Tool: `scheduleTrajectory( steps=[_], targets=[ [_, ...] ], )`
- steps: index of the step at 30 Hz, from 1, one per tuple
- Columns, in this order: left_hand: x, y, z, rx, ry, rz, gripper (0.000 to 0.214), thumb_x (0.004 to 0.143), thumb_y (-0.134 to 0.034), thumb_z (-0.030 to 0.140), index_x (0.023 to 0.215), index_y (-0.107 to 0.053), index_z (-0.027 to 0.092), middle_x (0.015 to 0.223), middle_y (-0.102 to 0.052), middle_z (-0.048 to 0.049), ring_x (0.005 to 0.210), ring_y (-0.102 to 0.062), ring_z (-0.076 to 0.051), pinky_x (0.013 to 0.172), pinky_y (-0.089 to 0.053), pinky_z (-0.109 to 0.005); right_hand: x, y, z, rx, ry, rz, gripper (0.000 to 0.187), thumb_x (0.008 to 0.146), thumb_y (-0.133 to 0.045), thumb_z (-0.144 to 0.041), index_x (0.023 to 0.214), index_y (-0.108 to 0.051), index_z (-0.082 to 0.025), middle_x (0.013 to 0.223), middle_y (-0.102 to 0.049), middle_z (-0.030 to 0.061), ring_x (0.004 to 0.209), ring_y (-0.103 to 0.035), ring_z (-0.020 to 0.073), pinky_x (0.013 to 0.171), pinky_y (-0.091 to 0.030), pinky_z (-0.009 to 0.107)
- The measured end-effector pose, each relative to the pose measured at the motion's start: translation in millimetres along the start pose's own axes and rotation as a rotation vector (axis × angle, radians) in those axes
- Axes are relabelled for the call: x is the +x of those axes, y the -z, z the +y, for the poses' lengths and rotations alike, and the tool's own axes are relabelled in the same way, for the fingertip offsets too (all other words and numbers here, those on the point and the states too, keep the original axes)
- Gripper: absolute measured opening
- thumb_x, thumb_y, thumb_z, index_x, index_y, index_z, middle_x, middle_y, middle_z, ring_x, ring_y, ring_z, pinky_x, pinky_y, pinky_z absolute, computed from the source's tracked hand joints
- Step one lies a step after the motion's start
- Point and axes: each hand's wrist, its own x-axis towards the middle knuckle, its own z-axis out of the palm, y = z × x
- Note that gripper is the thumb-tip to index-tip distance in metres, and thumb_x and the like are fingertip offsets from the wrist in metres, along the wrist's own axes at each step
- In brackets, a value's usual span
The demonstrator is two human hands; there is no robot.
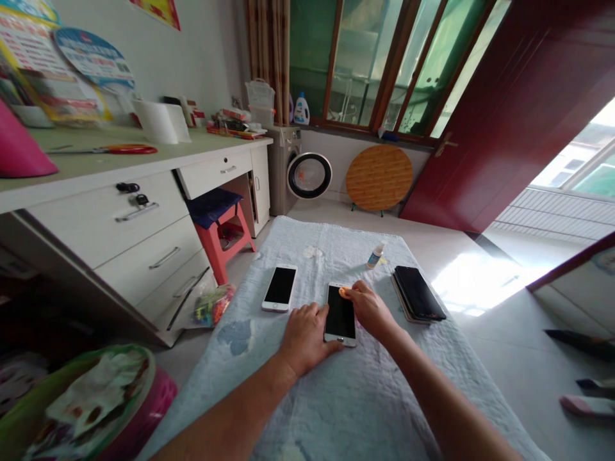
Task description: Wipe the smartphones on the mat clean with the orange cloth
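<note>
A white smartphone (340,317) with a dark screen lies face up on the pale blue cloth cover in front of me. My left hand (306,334) grips it at its left side, fingers along the edge and thumb by the bottom corner. Pinched in my right hand (369,307) is a small orange cloth (344,292), pressed on the upper part of the screen; the fingers hide much of it. To the left lies a second white smartphone (279,289). On the right, a black smartphone (419,292) rests on another flat device. Beyond my right hand stands a small spray bottle (375,255).
The cloth cover (384,397) drapes over the surface under the phones. A desk (158,166) with drawers runs along the left, a pink stool (221,237) beside it. A waste basket (154,384) stands at lower left. Farther back are an open-doored washing machine (283,166) and a round tabletop (379,176).
</note>
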Motion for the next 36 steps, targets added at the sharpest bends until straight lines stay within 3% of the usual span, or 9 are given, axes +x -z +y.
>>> scheduleTrajectory(
  steps=[7,11,14,16,20,29,36],
  targets=[
    [0.5,-3.1,-1.2,0.006,-0.004,0.014,0.073,0.069,-0.066,0.07,0.123,-0.054,0.022,0.103,-0.061,-0.0089,0.098,-0.057,-0.031,0.082,-0.042,-0.04,26.4,-10.9,-12.1,-0.024,-0.057,0.026,0.033,0.094,-0.036,-0.015,0.103,-0.068,-0.018,0.1,-0.059,0.0075,0.08,-0.056,0.0134,0.072,-0.039,0.022],
    [0.6,-4.8,-1.8,-0.008,0.005,0.004,0.07,0.07,-0.064,0.071,0.12,-0.055,0.022,0.104,-0.061,-0.0087,0.099,-0.057,-0.031,0.083,-0.041,-0.039,27.0,-18.2,-25.5,-0.011,0.019,0.03,0.032,0.093,-0.04,-0.015,0.111,-0.065,-0.022,0.104,-0.06,0.0058,0.088,-0.055,0.0146,0.076,-0.039,0.021],
    [0.4,-6.0,-2.0,-0.019,0.015,0.009,0.081,0.07,-0.065,0.069,0.133,-0.044,0.022,0.109,-0.059,-0.0096,0.102,-0.056,-0.03,0.087,-0.04,-0.039,25.1,-20.1,-29.5,-0.01,0.085,0.043,0.033,0.092,-0.044,-0.015,0.116,-0.064,-0.024,0.109,-0.06,0.0053,0.096,-0.054,0.016,0.08,-0.039,0.022],
    [0.2,-6.2,-1.9,-0.018,0.011,0.011,0.085,0.071,-0.066,0.068,0.138,-0.04,0.022,0.111,-0.058,-0.0101,0.103,-0.055,-0.03,0.088,-0.04,-0.04,24.3,-19.6,-28.6,-0.008,0.109,0.045,0.034,0.092,-0.044,-0.015,0.117,-0.064,-0.025,0.113,-0.059,0.0052,0.098,-0.053,0.0163,0.082,-0.039,0.022],
    [0.3,-4.8,-1.3,-0.001,0.012,-0.008,0.077,0.071,-0.064,0.069,0.13,-0.049,0.023,0.11,-0.058,-0.0098,0.103,-0.055,-0.032,0.087,-0.041,-0.041,23.8,-15.0,-21.8,-0.014,0.098,0.024,0.038,0.091,-0.043,-0.013,0.12,-0.064,-0.027,0.114,-0.06,0.0045,0.096,-0.054,0.016,0.081,-0.039,0.022],
    [0.8,-3.7,-0.8,-0.016,0.012,-0.015,0.079,0.068,-0.069,0.065,0.132,-0.048,0.023,0.111,-0.058,-0.009,0.102,-0.056,-0.031,0.088,-0.041,-0.041,13.1,-1.5,7.2,-0.073,-0.074,0.031,0.034,0.086,-0.043,-0.008,0.101,-0.07,-0.02,0.097,-0.061,0.0061,0.092,-0.055,0.0158,0.082,-0.038,0.023],
    [2.3,-5.4,-2.8,-0.038,0.032,0.001,0.077,0.067,-0.072,0.062,0.127,-0.049,0.021,0.107,-0.059,-0.0076,0.101,-0.057,-0.03,0.087,-0.041,-0.039,16.7,-9.4,0.7,-0.079,-0.058,0.055,0.03,0.086,-0.044,-0.008,0.098,-0.069,-0.02,0.098,-0.061,0.0073,0.094,-0.053,0.0174,0.084,-0.039,0.024]
  ],
)
